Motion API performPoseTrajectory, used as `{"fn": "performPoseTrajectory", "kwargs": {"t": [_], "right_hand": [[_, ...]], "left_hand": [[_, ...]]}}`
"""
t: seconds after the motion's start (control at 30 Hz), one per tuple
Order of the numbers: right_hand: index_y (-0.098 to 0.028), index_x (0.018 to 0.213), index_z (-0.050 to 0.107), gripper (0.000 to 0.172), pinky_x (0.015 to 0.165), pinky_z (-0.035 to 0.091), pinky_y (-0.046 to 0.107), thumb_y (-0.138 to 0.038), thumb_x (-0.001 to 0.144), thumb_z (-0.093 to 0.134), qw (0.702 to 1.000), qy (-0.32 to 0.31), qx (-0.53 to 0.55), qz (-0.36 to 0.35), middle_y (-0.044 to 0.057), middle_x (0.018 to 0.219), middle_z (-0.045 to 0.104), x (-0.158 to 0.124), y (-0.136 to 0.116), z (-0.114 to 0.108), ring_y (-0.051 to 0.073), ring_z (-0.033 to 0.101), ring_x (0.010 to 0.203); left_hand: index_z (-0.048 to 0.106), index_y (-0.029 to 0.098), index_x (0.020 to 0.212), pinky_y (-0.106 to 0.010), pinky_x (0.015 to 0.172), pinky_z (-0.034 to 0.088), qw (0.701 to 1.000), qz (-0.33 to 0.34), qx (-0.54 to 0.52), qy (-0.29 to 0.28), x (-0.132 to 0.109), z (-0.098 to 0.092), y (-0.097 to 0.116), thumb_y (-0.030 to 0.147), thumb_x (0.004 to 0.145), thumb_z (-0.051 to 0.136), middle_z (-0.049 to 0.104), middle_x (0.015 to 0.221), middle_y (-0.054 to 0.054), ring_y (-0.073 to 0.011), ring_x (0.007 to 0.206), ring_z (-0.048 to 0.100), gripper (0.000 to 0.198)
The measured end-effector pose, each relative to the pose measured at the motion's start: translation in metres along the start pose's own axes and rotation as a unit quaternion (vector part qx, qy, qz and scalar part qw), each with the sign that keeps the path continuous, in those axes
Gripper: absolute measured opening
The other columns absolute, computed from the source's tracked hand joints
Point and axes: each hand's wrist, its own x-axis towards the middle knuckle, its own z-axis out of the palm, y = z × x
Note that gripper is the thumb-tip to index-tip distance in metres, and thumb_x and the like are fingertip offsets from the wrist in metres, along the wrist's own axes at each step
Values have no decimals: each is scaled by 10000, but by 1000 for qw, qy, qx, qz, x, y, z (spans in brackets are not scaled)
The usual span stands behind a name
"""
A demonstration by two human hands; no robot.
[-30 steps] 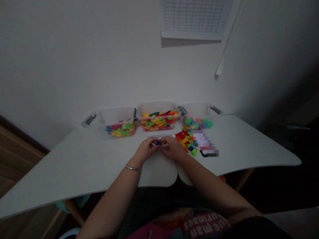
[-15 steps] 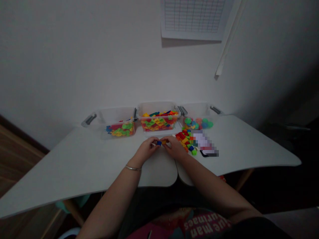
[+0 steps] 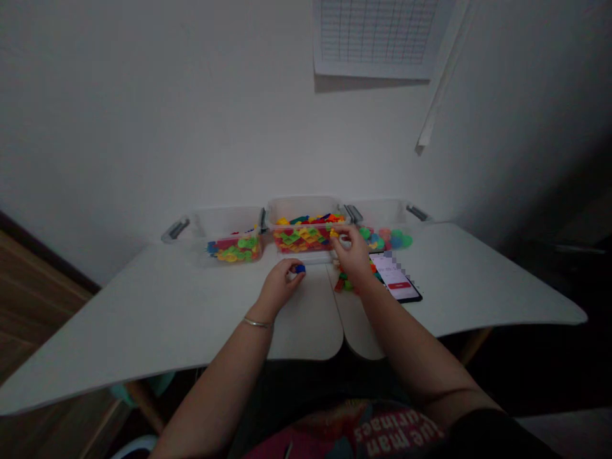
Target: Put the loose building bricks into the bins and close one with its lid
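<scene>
- Small blue plastic toy brick is resting between the thumb and fingers of the left hand, which is gripping it above the white tabletop.
- Half a second ago both hands were meeting around blue and orange-yellow pieces; now the right hand is standing apart, having moved toward 1 o'clock, so the left hand alone is keeping the blue brick.
- That right hand is apparently pinching a small yellow plastic toy piece at its fingertips, before the middle clear plastic bin of mixed bricks; whether this is the same orange-yellow piece, I cannot tell.
- From the left hand's middle, the blue brick is lying at 2 o'clock, touching the fingertips; from the right hand, it is lying between 8 and 9 o'clock, well apart.
- Loose multicoloured plastic bricks are lying at about 6 o'clock from the right hand, its wrist partly hiding them.
</scene>
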Motion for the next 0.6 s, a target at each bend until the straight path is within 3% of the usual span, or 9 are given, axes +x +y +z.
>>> {"fn": "performPoseTrajectory", "kwargs": {"t": [0.1,0.23,0.4,0.6], "right_hand": [[-192,973,625,173,876,475,391,-280,853,535,998,29,-58,4,77,1005,691,25,4,-1,234,610,953],[-197,985,662,187,871,454,389,-238,862,527,985,-11,-173,14,81,985,701,45,3,-2,246,611,942],[-162,944,708,260,931,405,443,-268,909,473,954,-86,-287,-11,133,946,707,45,-5,2,282,590,1000],[-104,1146,636,368,1106,249,528,-355,908,510,941,-141,-303,-49,185,1221,626,34,-5,9,330,469,1240]], "left_hand": [[610,186,1012,-341,828,504,1000,8,3,2,0,1,-3,234,830,604,647,947,-48,-184,888,606,188],[616,180,1004,-337,807,506,1000,8,6,6,0,0,-3,223,811,618,646,924,-47,-178,847,599,198],[618,176,997,-331,797,504,1000,8,5,6,0,0,0,217,808,622,642,911,-45,-174,832,592,193],[600,173,1050,-339,808,505,1000,-6,-6,10,0,1,-1,217,800,638,648,940,-52,-175,847,598,257]]}}
